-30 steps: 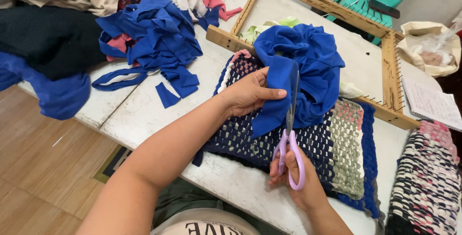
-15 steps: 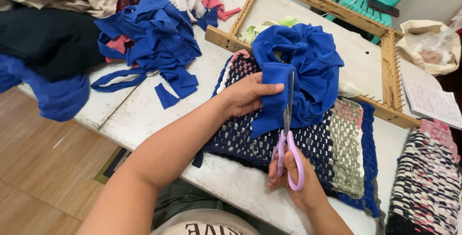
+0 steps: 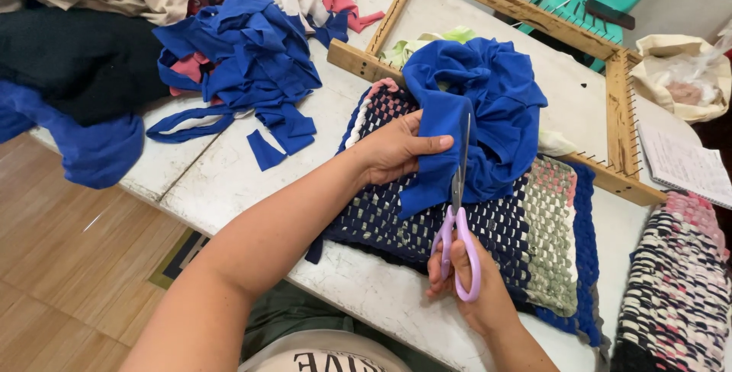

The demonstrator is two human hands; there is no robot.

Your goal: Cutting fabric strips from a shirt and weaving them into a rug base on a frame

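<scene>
My left hand (image 3: pixel 396 147) pinches the edge of a bunched blue cloth (image 3: pixel 488 105) and holds a strip of it flat. My right hand (image 3: pixel 476 292) grips scissors (image 3: pixel 459 219) with lilac handles; their blades run up into the blue cloth right beside my left thumb. The cloth lies on a woven mat (image 3: pixel 534 242) of dark blue, green and pink loops, which rests on the white table (image 3: pixel 229 181).
A wooden pegged frame (image 3: pixel 618 97) stands behind the mat. Blue cloth strips and scraps (image 3: pixel 244 67) pile at the left with dark, beige and pink fabric. A second woven mat (image 3: pixel 679 296), a notebook (image 3: pixel 682 162) and a cloth bag (image 3: pixel 679 75) sit at the right.
The scissors have advanced a little further up into the blue cloth. My left hand keeps its hold on the strip's edge.
</scene>
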